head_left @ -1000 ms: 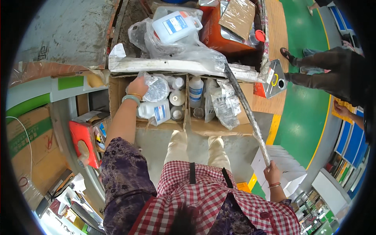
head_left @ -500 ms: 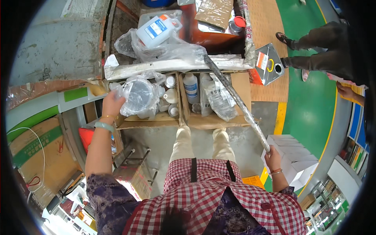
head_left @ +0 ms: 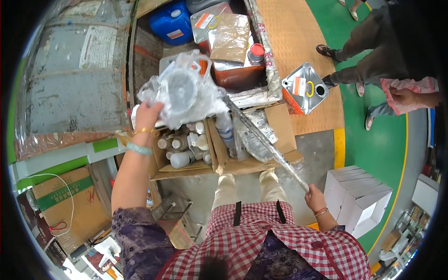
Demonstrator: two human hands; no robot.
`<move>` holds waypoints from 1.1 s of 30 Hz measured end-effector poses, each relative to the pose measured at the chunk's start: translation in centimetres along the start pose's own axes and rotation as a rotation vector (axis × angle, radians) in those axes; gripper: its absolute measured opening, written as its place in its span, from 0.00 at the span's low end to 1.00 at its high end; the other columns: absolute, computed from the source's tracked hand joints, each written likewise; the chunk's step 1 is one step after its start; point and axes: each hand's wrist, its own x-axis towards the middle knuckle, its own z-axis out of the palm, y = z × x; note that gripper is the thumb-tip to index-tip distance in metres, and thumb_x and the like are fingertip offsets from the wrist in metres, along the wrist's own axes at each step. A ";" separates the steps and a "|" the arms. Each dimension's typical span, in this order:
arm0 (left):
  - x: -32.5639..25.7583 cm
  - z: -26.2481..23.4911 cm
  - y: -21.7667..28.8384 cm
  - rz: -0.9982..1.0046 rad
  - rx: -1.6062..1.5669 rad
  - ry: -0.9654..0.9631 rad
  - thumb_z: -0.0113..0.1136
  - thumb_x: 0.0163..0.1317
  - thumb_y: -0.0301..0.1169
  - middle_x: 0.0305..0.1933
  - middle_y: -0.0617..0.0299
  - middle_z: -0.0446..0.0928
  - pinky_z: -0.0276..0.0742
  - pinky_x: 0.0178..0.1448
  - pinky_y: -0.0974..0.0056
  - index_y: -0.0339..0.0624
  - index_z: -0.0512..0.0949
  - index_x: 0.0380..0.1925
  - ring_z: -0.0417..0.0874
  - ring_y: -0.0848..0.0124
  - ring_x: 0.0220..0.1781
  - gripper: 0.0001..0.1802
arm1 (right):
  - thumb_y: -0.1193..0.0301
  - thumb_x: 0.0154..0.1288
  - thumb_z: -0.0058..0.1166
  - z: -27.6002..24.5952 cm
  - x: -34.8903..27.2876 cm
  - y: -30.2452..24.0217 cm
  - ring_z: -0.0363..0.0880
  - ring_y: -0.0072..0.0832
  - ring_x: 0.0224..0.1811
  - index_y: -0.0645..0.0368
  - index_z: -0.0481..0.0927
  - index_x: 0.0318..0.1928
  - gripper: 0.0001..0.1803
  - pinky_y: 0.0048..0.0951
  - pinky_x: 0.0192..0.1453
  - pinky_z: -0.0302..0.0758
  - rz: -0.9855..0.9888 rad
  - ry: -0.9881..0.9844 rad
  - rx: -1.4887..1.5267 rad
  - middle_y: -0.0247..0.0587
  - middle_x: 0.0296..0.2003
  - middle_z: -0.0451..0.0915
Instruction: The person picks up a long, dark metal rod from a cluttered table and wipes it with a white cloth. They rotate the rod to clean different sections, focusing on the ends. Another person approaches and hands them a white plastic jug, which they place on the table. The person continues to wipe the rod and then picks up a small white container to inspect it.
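My left hand (head_left: 146,115) is raised and grips a clear plastic bag (head_left: 184,91) with a round white container inside it, held above an open cardboard box (head_left: 186,165). That box holds several white bottles (head_left: 182,147) standing upright. My right hand (head_left: 315,198) grips the near end of a long plastic-wrapped rod (head_left: 263,140). The rod slants up and left across the box toward the lifted bag.
Behind the box lie a blue jug (head_left: 170,23), an orange-red can (head_left: 242,70) and a flat brown packet (head_left: 229,37). A grey drum (head_left: 74,70) stands at left. A square metal can (head_left: 305,87) sits on the mat. A white box (head_left: 357,198) is at right. Another person (head_left: 392,51) stands at upper right.
My left hand has lifted the bagged container up out of the cardboard box and raised it farther away. My right hand keeps its hold on the rod.
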 end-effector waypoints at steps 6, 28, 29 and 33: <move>7.8 14.4 8.2 0.007 -0.136 0.124 0.63 0.43 0.33 0.34 0.51 0.77 0.75 0.25 0.67 0.24 0.70 0.47 0.78 0.71 0.28 0.31 | 0.73 0.48 0.52 1.1 -0.9 -0.6 0.75 0.48 0.31 0.56 0.68 0.38 0.14 0.45 0.34 0.71 0.001 -0.028 0.100 0.49 0.28 0.75; 2.9 16.4 -4.6 -0.536 -0.495 0.144 0.58 0.52 0.53 0.46 0.52 0.75 0.67 0.53 0.55 0.32 0.73 0.44 0.73 0.57 0.48 0.32 | 0.64 0.51 0.56 0.3 -0.2 -7.3 0.77 0.47 0.28 0.56 0.75 0.39 0.15 0.36 0.32 0.72 0.060 -0.219 0.559 0.52 0.24 0.76; 1.7 16.2 -3.6 -0.616 -0.549 0.156 0.58 0.52 0.54 0.46 0.55 0.75 0.70 0.49 0.56 0.34 0.73 0.43 0.74 0.56 0.45 0.32 | 0.64 0.51 0.56 -0.2 -0.6 -7.6 0.76 0.48 0.29 0.56 0.75 0.38 0.14 0.37 0.32 0.72 0.040 -0.219 0.534 0.53 0.24 0.76; 4.1 14.7 -10.0 -0.569 -0.812 0.128 0.58 0.53 0.46 0.36 0.61 0.78 0.75 0.42 0.59 0.41 0.75 0.39 0.77 0.58 0.33 0.21 | 0.64 0.51 0.56 -2.0 -2.0 -8.7 0.76 0.49 0.29 0.56 0.74 0.37 0.13 0.41 0.32 0.72 -0.052 -0.216 0.417 0.53 0.25 0.76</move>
